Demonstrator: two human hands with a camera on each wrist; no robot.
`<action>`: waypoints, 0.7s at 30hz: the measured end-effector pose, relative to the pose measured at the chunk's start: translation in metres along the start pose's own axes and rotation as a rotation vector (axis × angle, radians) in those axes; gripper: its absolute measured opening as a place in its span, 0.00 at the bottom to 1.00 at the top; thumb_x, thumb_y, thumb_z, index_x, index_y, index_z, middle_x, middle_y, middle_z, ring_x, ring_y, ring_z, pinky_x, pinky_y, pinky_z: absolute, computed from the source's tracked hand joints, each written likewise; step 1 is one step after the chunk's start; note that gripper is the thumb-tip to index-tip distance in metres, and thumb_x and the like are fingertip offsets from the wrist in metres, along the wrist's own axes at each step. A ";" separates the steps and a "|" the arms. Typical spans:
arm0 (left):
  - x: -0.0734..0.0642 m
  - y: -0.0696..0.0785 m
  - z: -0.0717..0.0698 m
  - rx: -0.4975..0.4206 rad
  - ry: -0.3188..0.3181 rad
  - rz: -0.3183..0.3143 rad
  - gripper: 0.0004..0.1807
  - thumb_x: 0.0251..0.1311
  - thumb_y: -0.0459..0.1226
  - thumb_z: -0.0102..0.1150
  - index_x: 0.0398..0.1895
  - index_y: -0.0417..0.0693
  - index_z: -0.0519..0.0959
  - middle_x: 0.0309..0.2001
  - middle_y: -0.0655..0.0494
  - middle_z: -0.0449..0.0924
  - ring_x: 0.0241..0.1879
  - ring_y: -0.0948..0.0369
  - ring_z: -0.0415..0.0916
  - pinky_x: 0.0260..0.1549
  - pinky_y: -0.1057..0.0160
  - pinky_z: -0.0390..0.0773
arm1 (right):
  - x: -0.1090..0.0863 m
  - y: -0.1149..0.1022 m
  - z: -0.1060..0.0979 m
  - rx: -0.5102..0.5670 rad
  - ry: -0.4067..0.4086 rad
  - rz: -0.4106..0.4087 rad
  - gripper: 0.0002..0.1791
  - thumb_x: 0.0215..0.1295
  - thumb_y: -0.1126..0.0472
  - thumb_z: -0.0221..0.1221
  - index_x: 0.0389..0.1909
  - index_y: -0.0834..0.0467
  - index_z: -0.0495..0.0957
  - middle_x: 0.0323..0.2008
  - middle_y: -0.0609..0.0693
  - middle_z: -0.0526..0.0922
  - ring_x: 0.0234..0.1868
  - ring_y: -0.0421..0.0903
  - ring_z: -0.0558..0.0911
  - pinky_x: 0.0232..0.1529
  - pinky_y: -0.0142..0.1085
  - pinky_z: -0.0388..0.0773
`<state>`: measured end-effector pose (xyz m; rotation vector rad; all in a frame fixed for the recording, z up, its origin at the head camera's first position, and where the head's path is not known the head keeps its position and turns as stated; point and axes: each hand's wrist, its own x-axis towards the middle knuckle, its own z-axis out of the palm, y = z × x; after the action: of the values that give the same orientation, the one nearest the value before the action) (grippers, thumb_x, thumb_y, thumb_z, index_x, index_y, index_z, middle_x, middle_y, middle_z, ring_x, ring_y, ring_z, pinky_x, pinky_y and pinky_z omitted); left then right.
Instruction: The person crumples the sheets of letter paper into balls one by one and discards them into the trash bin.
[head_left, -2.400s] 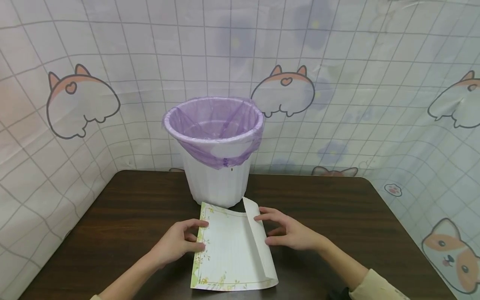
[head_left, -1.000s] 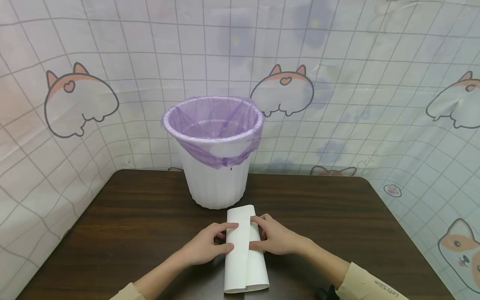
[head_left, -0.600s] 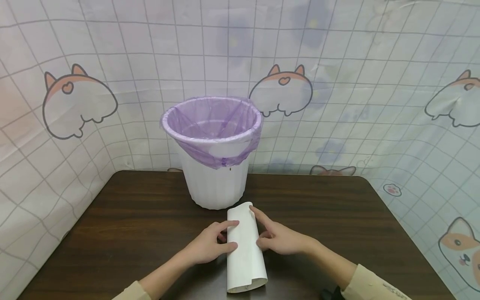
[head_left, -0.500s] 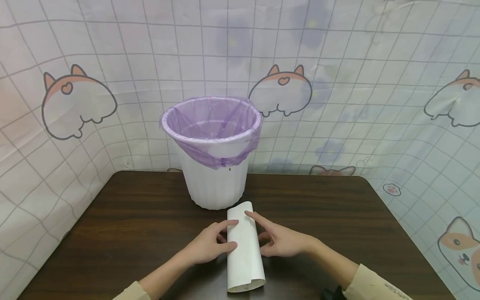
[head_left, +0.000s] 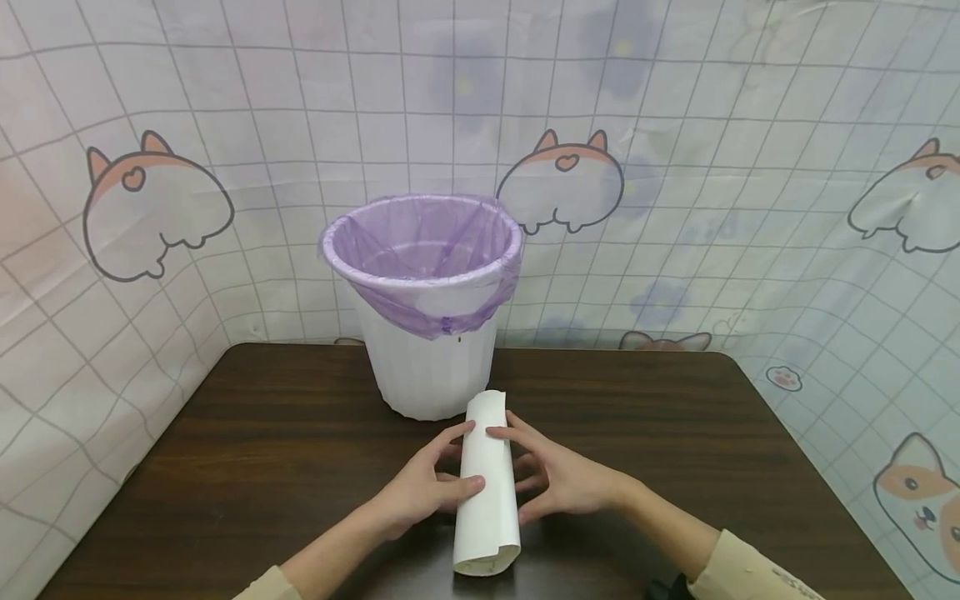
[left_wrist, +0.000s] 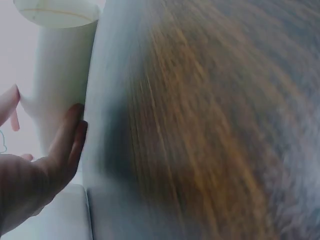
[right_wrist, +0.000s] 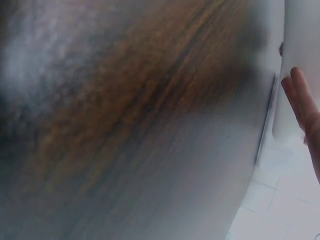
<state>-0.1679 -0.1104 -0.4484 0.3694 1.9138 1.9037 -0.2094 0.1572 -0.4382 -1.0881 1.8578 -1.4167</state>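
Note:
A sheet of paper (head_left: 486, 500), rolled into a white tube, stretches away from me in the head view. Green and yellow print shows faintly inside its near end. My left hand (head_left: 423, 483) grips the tube from the left, thumb on top. In the left wrist view, left fingers (left_wrist: 70, 137) lie along the side of the paper (left_wrist: 62, 65). From the right, my right hand (head_left: 566, 475) holds the tube, index fingertip over its top and thumb at its side. Two fingers (right_wrist: 300, 92) press along the paper's wall in the right wrist view.
A white trash bin (head_left: 431, 367) with a purple liner (head_left: 442, 321) stands just beyond the far end of the roll. The dark wooden table (head_left: 300, 417) ends at a patterned cloth backdrop (head_left: 675, 167) printed with cartoon corgis.
The printed sheet, lying mostly flat at first, has been turned over and rolled into a narrowing tube. The tube's far end now reaches farther toward the bin. Both hands have closed in around it.

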 end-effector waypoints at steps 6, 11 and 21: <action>0.000 0.000 0.004 -0.049 0.039 0.039 0.45 0.64 0.36 0.71 0.81 0.50 0.57 0.68 0.35 0.60 0.48 0.47 0.83 0.46 0.49 0.83 | 0.001 0.001 0.002 0.004 0.040 -0.054 0.54 0.60 0.68 0.74 0.80 0.51 0.50 0.82 0.53 0.36 0.69 0.63 0.69 0.56 0.46 0.80; 0.002 0.001 0.008 -0.035 0.071 0.081 0.45 0.62 0.36 0.73 0.80 0.48 0.60 0.65 0.37 0.63 0.48 0.47 0.84 0.47 0.51 0.83 | 0.003 -0.002 0.006 -0.011 0.125 -0.099 0.48 0.59 0.68 0.74 0.75 0.55 0.57 0.72 0.60 0.61 0.65 0.58 0.75 0.53 0.47 0.82; 0.001 0.005 0.021 -0.036 0.165 0.113 0.39 0.63 0.29 0.69 0.77 0.44 0.66 0.69 0.38 0.65 0.38 0.55 0.85 0.34 0.64 0.82 | 0.008 -0.004 0.014 -0.109 0.369 -0.145 0.29 0.54 0.70 0.76 0.57 0.60 0.77 0.55 0.56 0.78 0.49 0.50 0.83 0.47 0.43 0.84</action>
<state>-0.1595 -0.0916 -0.4429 0.3241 1.9972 2.0979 -0.2008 0.1428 -0.4386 -1.0881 2.1708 -1.7100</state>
